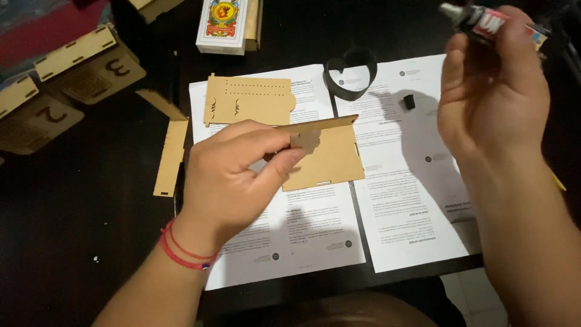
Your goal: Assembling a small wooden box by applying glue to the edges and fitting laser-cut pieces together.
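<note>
The left hand (233, 175) pinched a thin wooden panel (315, 126) upright on edge over a flat panel (327, 163) on printed sheets (411, 200). The right hand (493, 91) gripped an uncapped glue tube (478, 18) above — gluing seemingly unfinished; other loose pieces (248, 100) awaited.

Tan laser-cut wooden panel (324, 158) tilted above papers, dark glue tube (478, 19) raised, uncapped

Left hand (233, 175): palm down, thumb and fingers pinched closed, red cords at the wrist. Right hand (493, 91): raised, fingers curled in a closed grip.
</note>
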